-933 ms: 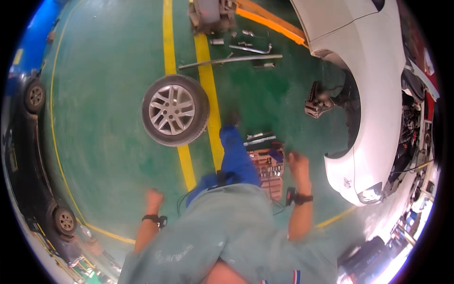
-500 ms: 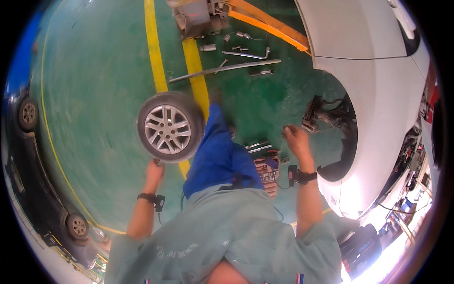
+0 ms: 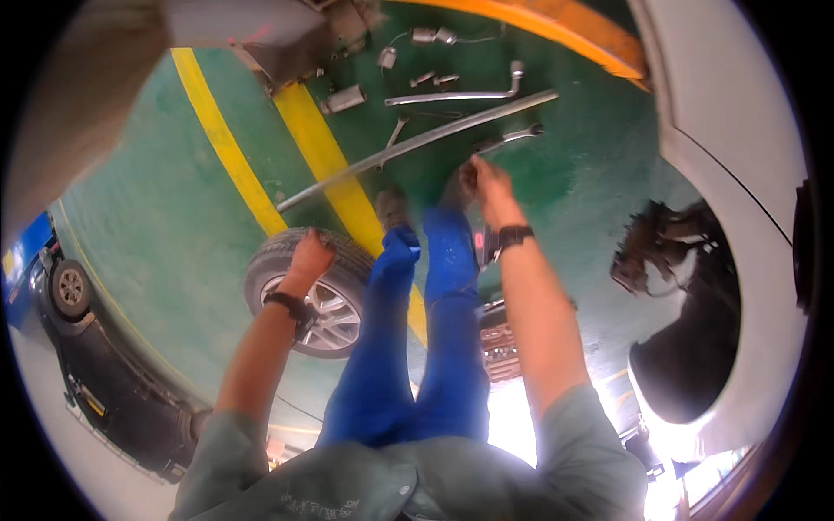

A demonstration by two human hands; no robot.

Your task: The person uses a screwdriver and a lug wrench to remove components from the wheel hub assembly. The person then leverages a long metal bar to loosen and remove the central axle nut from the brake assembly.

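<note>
My left hand (image 3: 314, 253) hangs over the grey-rimmed tyre (image 3: 326, 321) lying on the floor, its fingers curled; whether anything is inside is hidden. My right hand (image 3: 485, 181) is reached forward above my shoe, fingers pinched and what they hold, if anything, unclear. Just beyond it are a combination wrench (image 3: 526, 134) and a long metal bar (image 3: 330, 181). Farther forward lie an L-shaped wrench (image 3: 452, 98), a metal cylinder (image 3: 343, 99) and several small fittings (image 3: 424, 35). A tool case (image 3: 502, 354) sits low on the floor behind my right forearm.
A white car body (image 3: 721, 104) with an exposed wheel hub (image 3: 651, 252) is close on my right. An orange lift arm (image 3: 569, 36) crosses the top, beside a grey metal base (image 3: 287, 52). A dark car (image 3: 104, 373) stands at the left edge.
Both my hands have moved forward and upward in the view, toward the floor tools. The loose tools appear nearer, and my legs stretch further into view below me.
</note>
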